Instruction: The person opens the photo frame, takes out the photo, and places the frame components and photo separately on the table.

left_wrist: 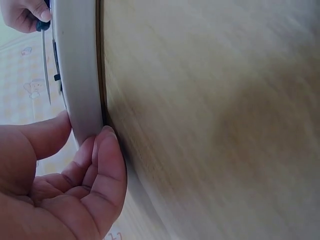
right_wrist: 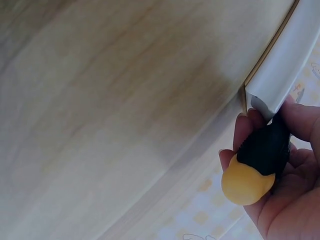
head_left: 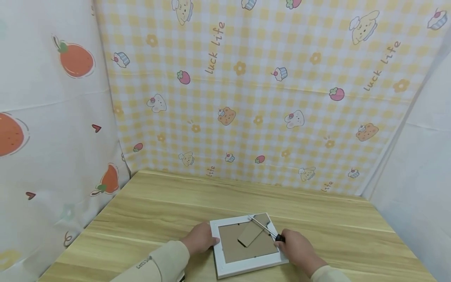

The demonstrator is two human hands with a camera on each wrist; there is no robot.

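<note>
Head view is showing a white picture frame (head_left: pixel 248 264) lying at the near middle of the wood-grained surface (head_left: pixel 169 207), its back facing up and its outline slanting slightly. Inside the rim, a brown backing board (head_left: pixel 230 248) is filling the opening, and small dark tabs are standing along its edges. A brown stand flap (head_left: pixel 251 233) is running diagonally over the board from the far right corner, its dark end pointing toward the person.

Of the two hands, the left hand (head_left: pixel 200 238) is pinching the frame's left side, thumb pressing on the upper face while curled fingers are bracing the outer edge and underside, as the left wrist view is showing. The right hand (head_left: pixel 298 246) is grasping a screwdriver (head_left: pixel 268 230) beside the frame's right side; its slim metal shaft is crossing above the flap, and its tip is pointing at the far border. Whether that tip is touching anything, one cannot tell. In the right wrist view, fingers are wrapping the black handle (right_wrist: pixel 261 152) near a frame corner, and its yellow end (right_wrist: pixel 246 182) is sticking out.

Cream sleeves (head_left: pixel 158 262) are covering both forearms. Behind, a yellow-and-white checked cloth (head_left: pixel 260 90) is hanging.
</note>
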